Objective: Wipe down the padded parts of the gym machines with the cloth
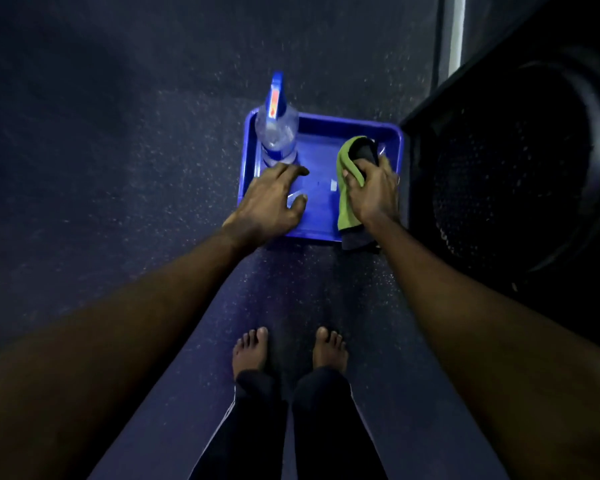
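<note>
Your right hand [374, 192] grips the cloth [347, 202], green outside and dark inside, bunched over the right side of the blue tray [326, 124]. Your left hand [267, 199] has its fingers spread near the spray bottle [278, 133]. Your grip hides the cloth's middle.

Dark speckled floor [118, 150]; blue tray [326, 123], bare feet [329, 348] on it.
</note>
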Action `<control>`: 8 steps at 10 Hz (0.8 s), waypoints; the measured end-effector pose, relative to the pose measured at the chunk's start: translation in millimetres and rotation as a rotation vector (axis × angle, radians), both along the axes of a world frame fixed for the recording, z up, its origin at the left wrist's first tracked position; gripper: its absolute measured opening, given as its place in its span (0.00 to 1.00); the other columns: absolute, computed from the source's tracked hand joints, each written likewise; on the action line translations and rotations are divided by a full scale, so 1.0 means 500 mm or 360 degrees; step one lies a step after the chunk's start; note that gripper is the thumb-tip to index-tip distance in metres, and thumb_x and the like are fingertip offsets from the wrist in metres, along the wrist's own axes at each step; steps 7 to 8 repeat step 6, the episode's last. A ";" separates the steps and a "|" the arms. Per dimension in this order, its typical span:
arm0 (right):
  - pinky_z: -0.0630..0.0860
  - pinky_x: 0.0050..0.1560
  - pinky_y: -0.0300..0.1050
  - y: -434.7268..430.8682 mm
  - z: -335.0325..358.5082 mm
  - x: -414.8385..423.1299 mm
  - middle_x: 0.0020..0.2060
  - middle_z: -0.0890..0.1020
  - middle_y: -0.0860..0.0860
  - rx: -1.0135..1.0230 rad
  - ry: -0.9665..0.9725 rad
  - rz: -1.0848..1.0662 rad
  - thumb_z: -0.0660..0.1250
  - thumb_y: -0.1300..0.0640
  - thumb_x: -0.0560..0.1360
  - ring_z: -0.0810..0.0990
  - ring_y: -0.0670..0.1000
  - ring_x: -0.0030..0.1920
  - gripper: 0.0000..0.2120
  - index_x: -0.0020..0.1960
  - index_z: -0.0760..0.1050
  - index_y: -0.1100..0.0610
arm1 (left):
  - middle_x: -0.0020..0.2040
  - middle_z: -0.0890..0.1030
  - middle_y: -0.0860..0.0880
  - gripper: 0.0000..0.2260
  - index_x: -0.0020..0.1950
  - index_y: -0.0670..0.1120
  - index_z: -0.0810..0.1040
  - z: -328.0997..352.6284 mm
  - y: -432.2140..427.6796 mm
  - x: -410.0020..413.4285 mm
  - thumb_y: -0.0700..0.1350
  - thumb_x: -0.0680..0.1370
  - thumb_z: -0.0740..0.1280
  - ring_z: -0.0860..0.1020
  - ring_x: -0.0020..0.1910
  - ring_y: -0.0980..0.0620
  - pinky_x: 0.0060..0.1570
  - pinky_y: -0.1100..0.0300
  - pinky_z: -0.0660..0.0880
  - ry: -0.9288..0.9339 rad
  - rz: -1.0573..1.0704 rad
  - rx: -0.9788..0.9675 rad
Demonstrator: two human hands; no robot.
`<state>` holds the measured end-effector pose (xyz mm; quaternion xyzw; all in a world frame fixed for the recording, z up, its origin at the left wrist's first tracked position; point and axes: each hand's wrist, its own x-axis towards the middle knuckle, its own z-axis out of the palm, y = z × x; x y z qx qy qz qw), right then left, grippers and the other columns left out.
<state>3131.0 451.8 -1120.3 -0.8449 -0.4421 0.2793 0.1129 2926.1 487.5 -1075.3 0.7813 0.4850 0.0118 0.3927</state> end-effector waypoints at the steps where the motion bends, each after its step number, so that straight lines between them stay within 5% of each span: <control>1: 0.71 0.63 0.58 0.016 -0.057 0.007 0.65 0.73 0.58 0.0002 -0.0031 0.0054 0.66 0.48 0.80 0.72 0.66 0.64 0.13 0.61 0.80 0.50 | 0.68 0.76 0.44 0.24 0.71 0.45 0.73 -0.056 0.007 0.020 0.51 0.76 0.61 0.73 0.67 0.42 0.66 0.45 0.69 0.0032 0.0027 -0.0038; 4: 0.65 0.75 0.59 0.037 -0.183 0.000 0.80 0.59 0.58 -0.0170 0.0085 0.0254 0.65 0.58 0.79 0.62 0.64 0.77 0.23 0.73 0.73 0.47 | 0.67 0.76 0.43 0.26 0.71 0.44 0.72 -0.170 0.017 0.053 0.53 0.75 0.60 0.72 0.67 0.41 0.68 0.44 0.68 0.0019 0.0083 -0.0068; 6: 0.71 0.69 0.56 0.029 -0.109 0.010 0.71 0.71 0.59 -0.0169 0.0128 0.0153 0.63 0.56 0.81 0.71 0.63 0.70 0.17 0.70 0.76 0.54 | 0.69 0.74 0.43 0.23 0.72 0.44 0.71 -0.107 0.028 0.067 0.49 0.78 0.63 0.71 0.68 0.43 0.68 0.47 0.67 -0.0021 0.0074 -0.0026; 8: 0.71 0.69 0.56 0.029 -0.109 0.010 0.71 0.71 0.59 -0.0169 0.0128 0.0153 0.63 0.56 0.81 0.71 0.63 0.70 0.17 0.70 0.76 0.54 | 0.69 0.74 0.43 0.23 0.72 0.44 0.71 -0.107 0.028 0.067 0.49 0.78 0.63 0.71 0.68 0.43 0.68 0.47 0.67 -0.0021 0.0074 -0.0026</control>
